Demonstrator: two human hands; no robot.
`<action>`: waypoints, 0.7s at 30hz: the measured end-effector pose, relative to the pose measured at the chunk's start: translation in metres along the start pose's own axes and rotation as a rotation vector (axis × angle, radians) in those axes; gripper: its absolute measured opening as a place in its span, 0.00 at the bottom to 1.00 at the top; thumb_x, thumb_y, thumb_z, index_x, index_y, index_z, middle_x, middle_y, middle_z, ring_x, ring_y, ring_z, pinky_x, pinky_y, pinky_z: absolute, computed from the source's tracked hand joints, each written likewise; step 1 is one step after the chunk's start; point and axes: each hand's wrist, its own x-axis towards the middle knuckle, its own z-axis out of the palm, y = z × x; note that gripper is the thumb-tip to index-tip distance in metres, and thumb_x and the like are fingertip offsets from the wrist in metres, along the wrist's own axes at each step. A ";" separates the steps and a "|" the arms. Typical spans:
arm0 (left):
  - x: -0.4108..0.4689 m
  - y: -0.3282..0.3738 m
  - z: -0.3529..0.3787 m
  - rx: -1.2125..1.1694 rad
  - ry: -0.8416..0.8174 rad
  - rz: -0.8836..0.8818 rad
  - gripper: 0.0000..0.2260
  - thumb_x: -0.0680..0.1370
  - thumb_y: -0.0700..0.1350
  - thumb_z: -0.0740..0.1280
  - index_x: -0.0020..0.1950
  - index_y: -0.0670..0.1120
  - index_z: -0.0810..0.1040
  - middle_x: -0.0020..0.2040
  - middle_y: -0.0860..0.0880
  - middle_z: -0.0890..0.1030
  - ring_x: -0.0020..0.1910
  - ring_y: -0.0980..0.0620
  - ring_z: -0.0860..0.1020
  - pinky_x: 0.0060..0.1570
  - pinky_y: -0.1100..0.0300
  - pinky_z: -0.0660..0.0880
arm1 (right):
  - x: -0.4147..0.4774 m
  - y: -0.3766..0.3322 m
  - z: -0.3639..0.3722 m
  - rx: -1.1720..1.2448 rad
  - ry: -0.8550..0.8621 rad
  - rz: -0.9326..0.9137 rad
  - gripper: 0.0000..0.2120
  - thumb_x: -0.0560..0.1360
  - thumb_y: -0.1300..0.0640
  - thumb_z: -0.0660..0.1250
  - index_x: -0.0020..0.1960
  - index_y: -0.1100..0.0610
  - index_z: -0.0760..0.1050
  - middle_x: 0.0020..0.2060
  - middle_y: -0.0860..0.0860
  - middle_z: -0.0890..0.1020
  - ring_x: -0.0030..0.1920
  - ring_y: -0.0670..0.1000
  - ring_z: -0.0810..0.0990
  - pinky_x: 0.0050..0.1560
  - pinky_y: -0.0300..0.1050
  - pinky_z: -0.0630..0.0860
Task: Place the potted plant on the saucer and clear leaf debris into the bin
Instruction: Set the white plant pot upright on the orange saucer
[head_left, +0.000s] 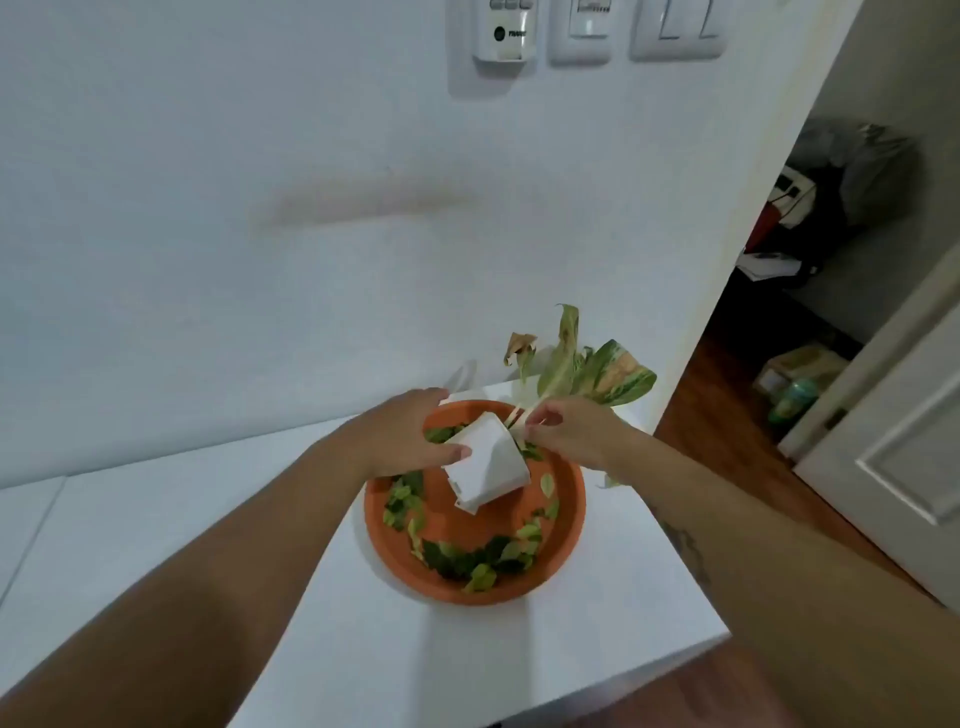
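Note:
An orange saucer (566, 525) lies on the white table, with several green leaf scraps (467, 564) scattered around its inside. Above the saucer a white square pot (488, 462) is tilted, its bottom turned toward me and its wilted plant (582, 369) leaning toward the wall. My left hand (410, 436) grips the pot's left side. My right hand (566, 431) pinches the pale stems at the pot's mouth. No bin is in view.
The white table (363, 649) ends at a corner on the right, above brown wood floor (737, 467). A white wall with switches (675, 31) stands behind. An open doorway (810, 291) at right shows clutter, and a white door (909, 441) stands beside it.

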 end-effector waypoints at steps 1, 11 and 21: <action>0.000 0.002 0.004 -0.008 -0.015 0.003 0.36 0.69 0.64 0.69 0.74 0.55 0.61 0.73 0.53 0.68 0.69 0.51 0.69 0.65 0.53 0.69 | -0.002 0.005 0.005 0.066 -0.013 0.034 0.14 0.72 0.46 0.68 0.53 0.54 0.80 0.49 0.49 0.82 0.51 0.51 0.79 0.53 0.47 0.77; 0.021 0.001 0.028 -0.103 -0.116 -0.031 0.34 0.72 0.61 0.69 0.74 0.53 0.62 0.72 0.52 0.70 0.67 0.51 0.72 0.62 0.56 0.71 | -0.002 0.032 0.052 0.620 -0.007 0.304 0.17 0.72 0.43 0.70 0.53 0.54 0.76 0.55 0.53 0.80 0.55 0.53 0.80 0.61 0.49 0.78; 0.021 -0.008 0.029 -0.225 -0.121 -0.105 0.33 0.68 0.62 0.72 0.69 0.51 0.70 0.66 0.52 0.75 0.61 0.52 0.74 0.61 0.54 0.73 | -0.005 0.030 0.065 1.106 0.049 0.369 0.20 0.71 0.52 0.74 0.55 0.63 0.73 0.59 0.56 0.78 0.59 0.54 0.77 0.57 0.45 0.77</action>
